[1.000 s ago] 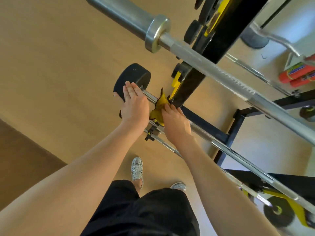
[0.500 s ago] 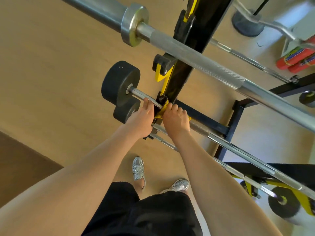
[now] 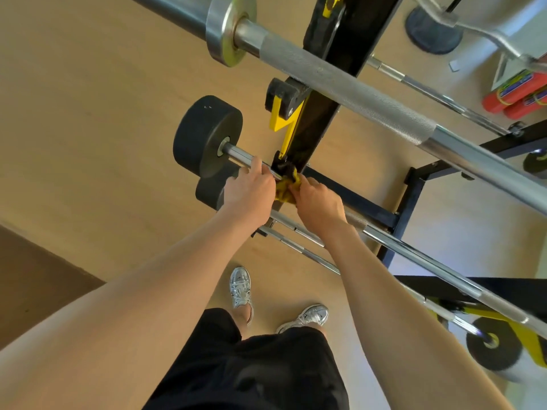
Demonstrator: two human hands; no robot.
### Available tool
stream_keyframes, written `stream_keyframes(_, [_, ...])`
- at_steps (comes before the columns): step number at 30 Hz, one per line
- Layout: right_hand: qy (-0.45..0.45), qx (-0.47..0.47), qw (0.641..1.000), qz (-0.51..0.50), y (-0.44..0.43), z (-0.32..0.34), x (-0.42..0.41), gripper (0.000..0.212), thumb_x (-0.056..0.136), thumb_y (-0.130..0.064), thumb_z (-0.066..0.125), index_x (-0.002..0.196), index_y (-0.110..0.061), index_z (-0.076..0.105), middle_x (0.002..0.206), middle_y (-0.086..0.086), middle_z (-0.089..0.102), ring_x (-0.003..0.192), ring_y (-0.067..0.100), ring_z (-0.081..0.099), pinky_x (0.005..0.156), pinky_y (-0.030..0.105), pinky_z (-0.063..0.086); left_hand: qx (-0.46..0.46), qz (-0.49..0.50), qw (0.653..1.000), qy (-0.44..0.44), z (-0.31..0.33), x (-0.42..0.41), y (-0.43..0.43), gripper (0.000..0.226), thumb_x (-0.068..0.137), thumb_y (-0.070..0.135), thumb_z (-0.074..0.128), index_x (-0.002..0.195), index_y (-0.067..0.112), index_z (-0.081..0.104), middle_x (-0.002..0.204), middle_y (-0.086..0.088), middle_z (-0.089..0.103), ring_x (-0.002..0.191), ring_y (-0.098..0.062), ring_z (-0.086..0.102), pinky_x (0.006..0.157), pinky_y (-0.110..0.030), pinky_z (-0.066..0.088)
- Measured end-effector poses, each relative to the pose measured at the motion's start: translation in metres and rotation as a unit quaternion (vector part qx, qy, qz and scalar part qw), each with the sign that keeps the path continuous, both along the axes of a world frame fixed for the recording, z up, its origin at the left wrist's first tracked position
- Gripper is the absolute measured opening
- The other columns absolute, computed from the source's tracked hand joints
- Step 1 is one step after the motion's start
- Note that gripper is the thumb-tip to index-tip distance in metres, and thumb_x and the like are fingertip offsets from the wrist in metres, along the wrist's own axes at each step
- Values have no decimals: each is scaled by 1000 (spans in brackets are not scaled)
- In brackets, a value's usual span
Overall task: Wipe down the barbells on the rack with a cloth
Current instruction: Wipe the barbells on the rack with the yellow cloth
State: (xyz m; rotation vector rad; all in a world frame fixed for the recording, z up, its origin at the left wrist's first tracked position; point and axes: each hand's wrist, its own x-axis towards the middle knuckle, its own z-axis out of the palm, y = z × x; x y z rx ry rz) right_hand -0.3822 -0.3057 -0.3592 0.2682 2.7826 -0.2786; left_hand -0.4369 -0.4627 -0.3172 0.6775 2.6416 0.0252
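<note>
A chrome barbell point(image 3: 420, 255) with a black round weight point(image 3: 204, 134) at its left end lies on the black and yellow rack point(image 3: 322, 113). My left hand point(image 3: 248, 193) grips this bar just right of the weight. My right hand point(image 3: 319, 202) holds a bunched yellow cloth point(image 3: 285, 190) against the bar beside the rack's hook. The cloth is mostly hidden between my two hands. A thicker silver barbell point(image 3: 355, 90) with a steel collar point(image 3: 228, 28) rests higher on the rack, above both hands.
A thinner bar point(image 3: 299, 247) lies lower, under my wrists, with a second black weight point(image 3: 210, 187). A curl bar point(image 3: 473, 28) and red packs point(image 3: 515, 93) sit at the far right. A yellow-hubbed plate point(image 3: 491, 344) is low right. My shoes point(image 3: 241, 287) stand on tan floor.
My left hand left the black weight and came onto the bar next to the cloth. Both hands now close together at the rack hook; the view tilted down and nearer.
</note>
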Motion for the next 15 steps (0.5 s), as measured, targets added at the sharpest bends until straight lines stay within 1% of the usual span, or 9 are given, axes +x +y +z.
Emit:
stream_keyframes(2, [32,16,999,18,11,1,28,57,103,-27,64,153,-19,38,121,3,63,105,23,64,93,41,54,-1,-4,1000,10,-2,2,2,62,99,27,69,152,8,42,156,-17,32,130,-33,53,107,-50,51])
stream_keyframes(3, [51,50,997,28,16,0,44,66,99,-24,69,156,-18,35,123,5,63,108,25,63,97,42,53,-1,-8,1000,26,-3,2,1,62,99,26,68,152,7,42,159,-17,29,135,-34,48,111,-51,48])
stream_keyframes(4, [55,92,994,29,17,1,56,71,97,-24,71,156,-15,34,123,8,63,107,26,63,98,43,52,-1,-13,999,40,-5,2,0,62,99,26,68,152,7,42,162,-17,26,142,-35,42,115,-51,44])
stream_keyframes(6, [20,159,987,1,11,-3,60,66,96,-25,72,150,-12,36,121,12,61,105,29,63,96,44,52,0,-28,999,39,-10,2,-2,66,100,23,67,156,6,38,168,-17,18,154,-35,26,124,-52,33])
stream_keyframes(8, [-37,162,984,-63,-2,1,35,46,100,-27,67,137,-11,43,121,14,63,110,33,64,97,45,52,-3,-38,999,16,-12,0,-4,74,101,21,66,161,5,27,172,-19,11,159,-35,15,128,-52,24])
stream_keyframes(10, [-68,146,984,-79,-12,2,10,29,104,-27,59,125,-10,50,118,15,66,110,35,66,94,45,52,-13,-45,999,6,-11,-2,-3,79,101,20,66,164,4,20,173,-20,8,160,-37,12,129,-52,22])
stream_keyframes(12, [-27,141,989,-35,-21,-2,1,27,105,-26,58,124,-8,51,116,15,65,109,35,67,91,44,53,-20,-48,999,12,-9,-2,2,78,101,20,67,163,3,22,171,-22,11,159,-38,16,128,-51,24])
stream_keyframes(14, [30,136,990,18,-25,-7,1,39,102,-25,62,132,-5,47,119,16,62,109,36,67,90,45,55,-29,-41,999,14,-9,-1,8,77,100,19,68,162,1,26,170,-23,14,157,-39,20,128,-51,25])
stream_keyframes(15, [46,125,990,42,-22,-10,0,40,103,-25,62,134,-5,45,118,16,62,106,35,68,86,44,56,-37,-38,998,15,-9,0,10,77,100,19,68,162,1,25,170,-24,14,157,-39,19,128,-51,25])
